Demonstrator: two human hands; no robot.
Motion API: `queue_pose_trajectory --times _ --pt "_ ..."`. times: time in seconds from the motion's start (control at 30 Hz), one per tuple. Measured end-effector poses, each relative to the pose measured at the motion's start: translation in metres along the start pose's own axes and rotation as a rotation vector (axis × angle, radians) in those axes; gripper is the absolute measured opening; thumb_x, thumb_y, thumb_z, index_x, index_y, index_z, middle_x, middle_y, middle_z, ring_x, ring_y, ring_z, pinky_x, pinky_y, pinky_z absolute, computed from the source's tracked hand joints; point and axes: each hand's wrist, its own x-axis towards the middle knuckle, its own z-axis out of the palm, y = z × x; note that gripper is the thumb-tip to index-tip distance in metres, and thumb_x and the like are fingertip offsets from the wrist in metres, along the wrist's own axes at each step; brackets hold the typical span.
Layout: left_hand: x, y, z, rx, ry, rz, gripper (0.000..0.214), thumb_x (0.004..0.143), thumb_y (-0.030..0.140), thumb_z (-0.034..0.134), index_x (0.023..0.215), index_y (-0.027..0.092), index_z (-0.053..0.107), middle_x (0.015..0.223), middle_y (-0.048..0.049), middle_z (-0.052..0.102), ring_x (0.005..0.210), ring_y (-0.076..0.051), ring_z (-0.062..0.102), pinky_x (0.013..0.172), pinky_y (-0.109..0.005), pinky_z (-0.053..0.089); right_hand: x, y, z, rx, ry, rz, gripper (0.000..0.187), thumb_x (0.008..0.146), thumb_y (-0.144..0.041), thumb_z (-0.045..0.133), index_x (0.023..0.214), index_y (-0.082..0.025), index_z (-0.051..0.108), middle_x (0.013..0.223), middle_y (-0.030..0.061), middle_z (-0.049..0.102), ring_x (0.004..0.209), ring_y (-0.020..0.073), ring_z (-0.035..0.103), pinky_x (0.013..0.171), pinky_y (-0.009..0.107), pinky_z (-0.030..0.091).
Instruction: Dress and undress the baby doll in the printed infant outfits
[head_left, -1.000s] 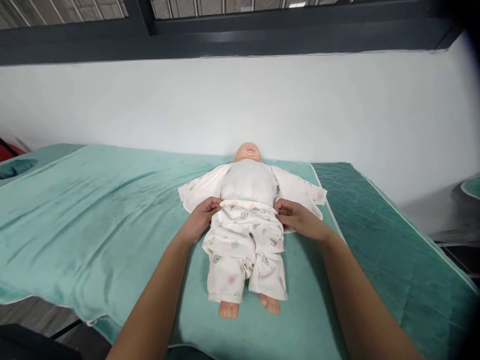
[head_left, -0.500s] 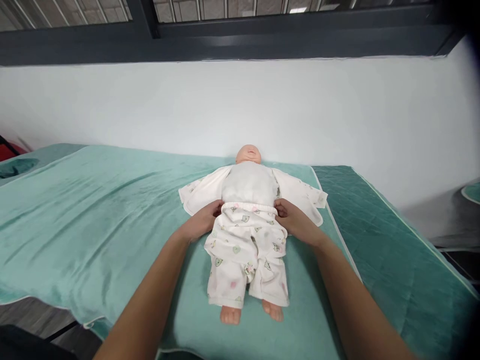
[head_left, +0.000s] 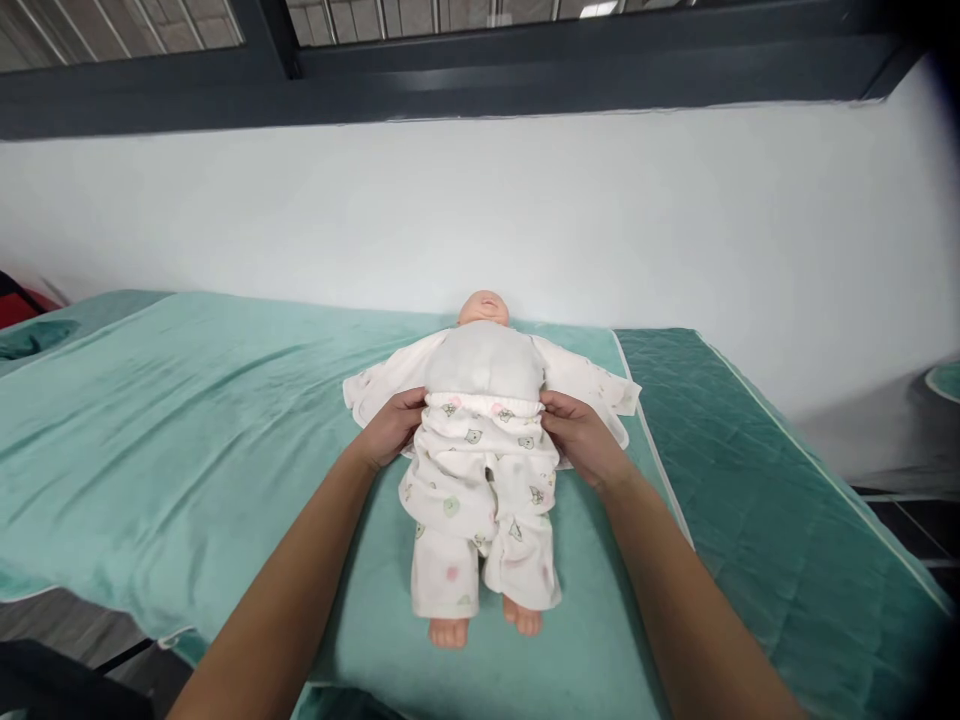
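One doll (head_left: pixel 484 360), which lay on its back on a smooth teal sheet (head_left: pixel 225 420), bare feet (head_left: pixel 448 632) nearest the viewer, toes up. One pair of white trousers (head_left: pixel 457 500), printed with small animals and pink and green spots, which covered the legs to just above the feet, rumpled across the thighs, waistband at the waist. One left hand (head_left: pixel 394 425) and one right hand (head_left: pixel 581 435), one at either side of the waistband, each with fingers pinched on its edge. One white top (head_left: pixel 401 375), open in front, sleeves spread to both sides of a pale torso. One darker quilted cover (head_left: pixel 750 480), to the right. Beyond the head, one white wall (head_left: pixel 480 210) beneath a dark window frame (head_left: pixel 525 80).
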Motion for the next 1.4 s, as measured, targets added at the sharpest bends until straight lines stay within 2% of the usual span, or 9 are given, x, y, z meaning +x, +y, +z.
queue_pose_trajectory --times 0.17,0.37,0.5,0.63,0.73,0.9,1.07,1.23,1.4 --pt "-0.006 0.002 0.001 0.075 -0.015 0.023 0.032 0.073 0.021 0.069 0.105 0.016 0.069 0.096 -0.0063 0.073 0.087 -0.021 0.066 0.072 -0.028 0.049 0.001 0.001 -0.004 -0.125 -0.001 -0.029 0.011 0.083 -0.031 0.066 0.092 -0.025 0.066 0.088 -0.0005 0.069 0.076 0.0154 0.061 0.065 0.026 0.045" --pt "-0.007 0.006 0.002 0.168 -0.114 0.057 0.046 0.066 0.019 0.074 0.111 0.016 0.064 0.102 -0.0071 0.071 0.094 -0.024 0.064 0.079 -0.032 0.05 -0.003 0.0 -0.002 -0.232 -0.079 -0.036 0.022 0.077 -0.028 0.07 0.094 -0.027 0.058 0.08 -0.0032 0.064 0.072 0.0157 0.058 0.066 0.028 0.047" --pt "-0.007 0.01 0.004 0.286 -0.058 0.068 0.041 0.064 0.024 0.076 0.102 0.015 0.065 0.095 -0.0066 0.071 0.088 -0.024 0.063 0.076 -0.032 0.05 0.0 0.005 -0.001 -0.304 0.002 0.023 0.02 0.077 -0.028 0.067 0.092 -0.027 0.055 0.073 -0.0043 0.061 0.066 0.0155 0.056 0.058 0.026 0.044" --pt "-0.007 0.012 0.004 0.36 -0.034 0.057 0.025 0.066 0.026 0.073 0.086 0.015 0.062 0.085 -0.0024 0.068 0.082 -0.021 0.06 0.073 -0.03 0.047 0.008 0.013 -0.005 -0.34 0.163 -0.056 0.029 0.072 -0.025 0.069 0.097 -0.026 0.054 0.094 -0.0004 0.065 0.084 0.0177 0.062 0.071 0.03 0.049" --pt "-0.006 0.01 0.003 0.333 -0.011 0.061 0.019 0.067 0.027 0.07 0.078 0.016 0.058 0.081 -0.0002 0.065 0.079 -0.018 0.057 0.07 -0.028 0.046 0.012 0.017 -0.006 -0.324 0.239 -0.047 0.04 0.07 -0.028 0.071 0.105 -0.026 0.053 0.106 0.003 0.065 0.097 0.0212 0.063 0.081 0.035 0.051" --pt "-0.003 0.002 0.005 0.156 0.086 0.063 0.022 0.066 0.027 0.071 0.081 0.018 0.056 0.075 0.0016 0.061 0.071 -0.016 0.056 0.064 -0.027 0.045 0.016 0.018 0.0 -0.281 0.219 -0.097 0.04 0.068 -0.023 0.07 0.104 -0.025 0.054 0.106 0.0035 0.065 0.099 0.0207 0.063 0.091 0.037 0.049" --pt "-0.001 0.0 0.012 -0.008 0.16 0.063 0.027 0.062 0.02 0.072 0.084 0.019 0.057 0.07 0.0028 0.059 0.064 -0.013 0.054 0.06 -0.026 0.044 0.021 0.018 0.006 -0.286 0.211 -0.163 0.029 0.069 -0.021 0.065 0.094 -0.025 0.052 0.095 0.0012 0.065 0.089 0.0182 0.063 0.083 0.033 0.05" --pt "0.003 0.0 0.015 -0.107 0.142 0.083 0.026 0.064 0.018 0.071 0.086 0.018 0.058 0.072 0.0029 0.06 0.062 -0.012 0.053 0.058 -0.024 0.041 0.023 0.016 0.008 -0.365 0.265 -0.191 0.019 0.072 -0.021 0.056 0.089 -0.025 0.052 0.087 0.0006 0.063 0.087 0.0192 0.06 0.074 0.03 0.048" --pt "-0.004 0.003 0.008 -0.047 0.12 0.037 0.029 0.063 0.019 0.073 0.089 0.017 0.062 0.081 -0.001 0.066 0.07 -0.015 0.059 0.061 -0.025 0.044 0.02 0.012 0.006 -0.405 0.313 -0.148 0.019 0.069 -0.022 0.062 0.086 -0.024 0.054 0.084 -0.0004 0.065 0.08 0.018 0.062 0.073 0.03 0.047"
